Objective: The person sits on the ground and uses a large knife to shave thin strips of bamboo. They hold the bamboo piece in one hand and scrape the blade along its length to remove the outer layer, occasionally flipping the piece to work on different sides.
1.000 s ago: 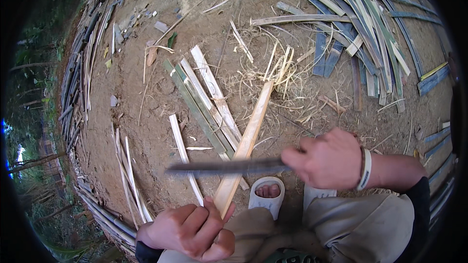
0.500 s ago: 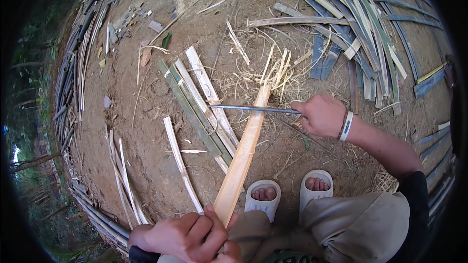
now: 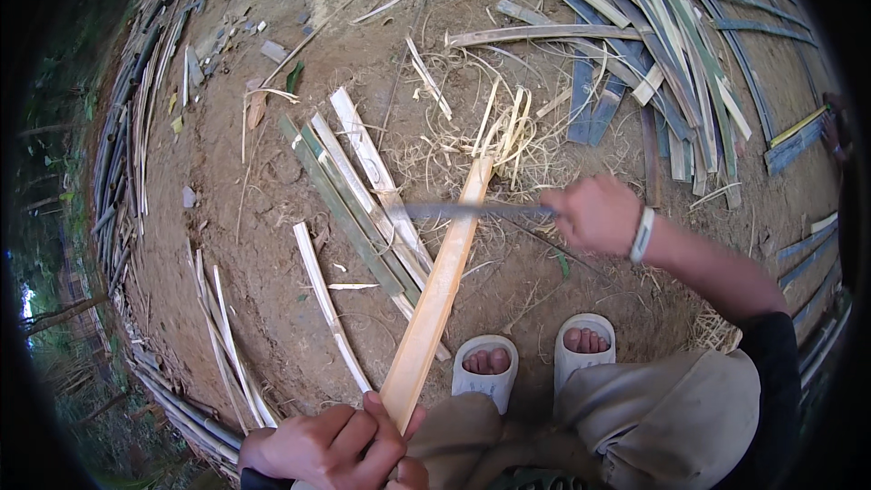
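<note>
My left hand [image 3: 340, 446] is closed round the near end of a flat pale bamboo strip [image 3: 434, 295], which slants up and away to the right. Thin curled slivers [image 3: 508, 132] fan out at the strip's far end. My right hand [image 3: 594, 218] grips the handle end of a long, narrow knife [image 3: 490, 210]; the handle itself is mostly hidden by the fingers. Its blade, smeared by motion, crosses over the strip near the far end and points left. Left of the strip, several split bamboo pieces [image 3: 358, 209], some green-skinned, lie on the dirt.
A heap of split bamboo slats [image 3: 671, 63] lies at the far right. Dark bamboo poles [image 3: 127, 145] line the left edge. My feet in white sandals [image 3: 585, 354] are close below the strip. At the right edge, part of another person's hand [image 3: 833, 132] shows by a slat.
The view has shifted slightly, moving the ground pieces leftward. The blade has turned nearly level and is blurred. Both hands keep their holds on the strip and knife.
</note>
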A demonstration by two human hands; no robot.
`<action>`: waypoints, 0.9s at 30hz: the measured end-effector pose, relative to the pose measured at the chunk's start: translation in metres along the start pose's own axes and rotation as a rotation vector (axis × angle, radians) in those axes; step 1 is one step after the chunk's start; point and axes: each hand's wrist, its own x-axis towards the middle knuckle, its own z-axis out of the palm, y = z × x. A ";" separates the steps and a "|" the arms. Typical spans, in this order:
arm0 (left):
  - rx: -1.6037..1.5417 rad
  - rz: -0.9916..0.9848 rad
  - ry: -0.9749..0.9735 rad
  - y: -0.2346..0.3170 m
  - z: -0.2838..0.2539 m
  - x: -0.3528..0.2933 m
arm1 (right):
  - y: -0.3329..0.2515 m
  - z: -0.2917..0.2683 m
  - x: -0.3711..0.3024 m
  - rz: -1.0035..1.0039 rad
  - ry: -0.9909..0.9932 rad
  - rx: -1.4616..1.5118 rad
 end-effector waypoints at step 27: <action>-0.266 -1.148 0.567 0.039 0.020 0.003 | -0.111 -0.015 -0.041 -0.307 0.193 0.413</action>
